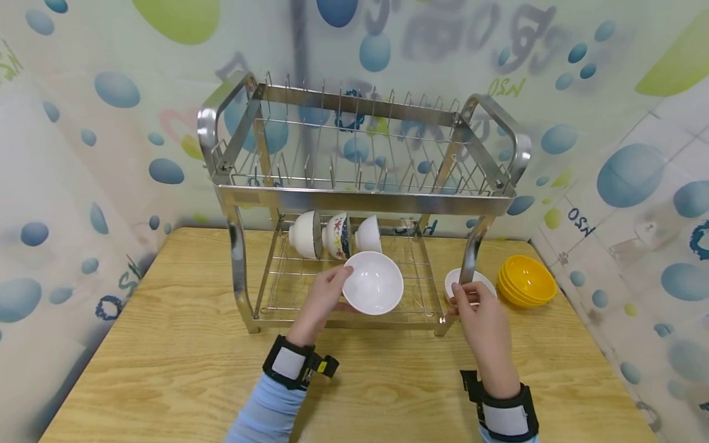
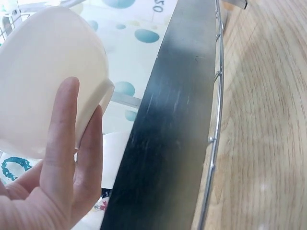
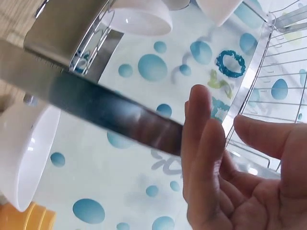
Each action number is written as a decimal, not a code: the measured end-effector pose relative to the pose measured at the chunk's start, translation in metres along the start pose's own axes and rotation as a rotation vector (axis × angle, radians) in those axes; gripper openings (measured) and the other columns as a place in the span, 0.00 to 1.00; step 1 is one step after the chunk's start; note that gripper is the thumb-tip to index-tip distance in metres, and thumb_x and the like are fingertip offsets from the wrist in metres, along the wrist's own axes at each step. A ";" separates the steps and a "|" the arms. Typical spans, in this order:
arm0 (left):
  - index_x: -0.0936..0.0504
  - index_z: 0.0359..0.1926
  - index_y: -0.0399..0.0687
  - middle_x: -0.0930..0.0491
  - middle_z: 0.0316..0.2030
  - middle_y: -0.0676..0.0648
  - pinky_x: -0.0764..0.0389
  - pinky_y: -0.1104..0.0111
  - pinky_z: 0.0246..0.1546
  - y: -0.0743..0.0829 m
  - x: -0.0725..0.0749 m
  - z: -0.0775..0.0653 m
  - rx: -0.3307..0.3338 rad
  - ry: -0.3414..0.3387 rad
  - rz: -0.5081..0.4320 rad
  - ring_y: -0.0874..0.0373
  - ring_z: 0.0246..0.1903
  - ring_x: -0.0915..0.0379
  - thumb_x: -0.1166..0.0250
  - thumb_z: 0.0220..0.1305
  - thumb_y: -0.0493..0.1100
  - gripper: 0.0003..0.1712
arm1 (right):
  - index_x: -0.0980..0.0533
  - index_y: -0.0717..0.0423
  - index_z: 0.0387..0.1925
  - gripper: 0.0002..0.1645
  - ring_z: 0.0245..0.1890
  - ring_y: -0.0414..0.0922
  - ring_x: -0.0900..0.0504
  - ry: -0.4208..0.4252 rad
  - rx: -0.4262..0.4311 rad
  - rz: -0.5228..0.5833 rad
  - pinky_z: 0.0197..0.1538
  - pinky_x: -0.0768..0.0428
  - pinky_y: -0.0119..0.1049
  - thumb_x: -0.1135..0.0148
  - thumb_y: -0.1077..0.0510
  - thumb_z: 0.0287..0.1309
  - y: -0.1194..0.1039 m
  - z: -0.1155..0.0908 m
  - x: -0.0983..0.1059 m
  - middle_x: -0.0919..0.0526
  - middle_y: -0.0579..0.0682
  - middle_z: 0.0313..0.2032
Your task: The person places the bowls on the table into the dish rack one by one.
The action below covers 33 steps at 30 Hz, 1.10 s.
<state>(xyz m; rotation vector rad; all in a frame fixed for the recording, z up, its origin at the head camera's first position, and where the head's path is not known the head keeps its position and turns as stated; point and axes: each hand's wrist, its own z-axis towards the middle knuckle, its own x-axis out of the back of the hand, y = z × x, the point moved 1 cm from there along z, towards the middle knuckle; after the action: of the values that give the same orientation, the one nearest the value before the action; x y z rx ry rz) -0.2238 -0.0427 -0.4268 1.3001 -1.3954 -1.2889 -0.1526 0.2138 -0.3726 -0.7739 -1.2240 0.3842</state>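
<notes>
My left hand holds a white bowl, thumb at its rim and fingers against its outside. The bowl's hollow faces up toward the head view, in front of the rack's lower shelf. In the left wrist view, fingers press the underside of the bowl by its foot ring. My right hand is by the front right leg of the metal dish rack, with nothing between thumb and fingers in the right wrist view. Past that leg, partly covered by the hand, sits another white bowl.
On the lower shelf, a cream bowl, a floral bowl and a small white bowl stand tipped on their sides in a row. Stacked yellow bowls stand at the table's right. The upper rack overhangs the shelf.
</notes>
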 end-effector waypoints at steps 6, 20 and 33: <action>0.24 0.56 0.39 0.23 0.46 0.35 0.16 0.53 0.33 0.002 0.001 -0.002 -0.008 0.002 -0.003 0.54 0.32 0.20 0.49 0.69 0.51 0.25 | 0.24 0.60 0.37 0.20 0.27 0.48 0.14 0.085 -0.001 -0.040 0.23 0.27 0.28 0.41 0.45 0.62 0.006 0.003 0.010 0.14 0.58 0.31; 0.25 0.58 0.42 0.24 0.48 0.35 0.16 0.56 0.31 0.002 0.009 -0.003 -0.025 0.003 -0.030 0.53 0.33 0.20 0.50 0.70 0.52 0.25 | 0.25 0.59 0.43 0.29 0.35 0.54 0.15 0.065 -0.033 -0.143 0.27 0.29 0.34 0.38 0.37 0.56 0.021 0.005 0.013 0.15 0.61 0.37; 0.23 0.54 0.39 0.25 0.45 0.35 0.16 0.55 0.30 0.001 0.016 0.000 -0.014 0.042 -0.065 0.52 0.32 0.20 0.51 0.70 0.52 0.24 | 0.27 0.62 0.47 0.25 0.38 0.54 0.19 -0.094 -0.019 -0.113 0.38 0.21 0.43 0.40 0.45 0.61 0.026 0.013 -0.006 0.18 0.61 0.41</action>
<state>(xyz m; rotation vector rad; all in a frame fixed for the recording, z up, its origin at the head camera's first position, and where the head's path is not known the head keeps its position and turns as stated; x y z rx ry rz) -0.2260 -0.0585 -0.4266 1.3653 -1.3222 -1.3047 -0.1628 0.2324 -0.3936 -0.7056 -1.3550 0.3203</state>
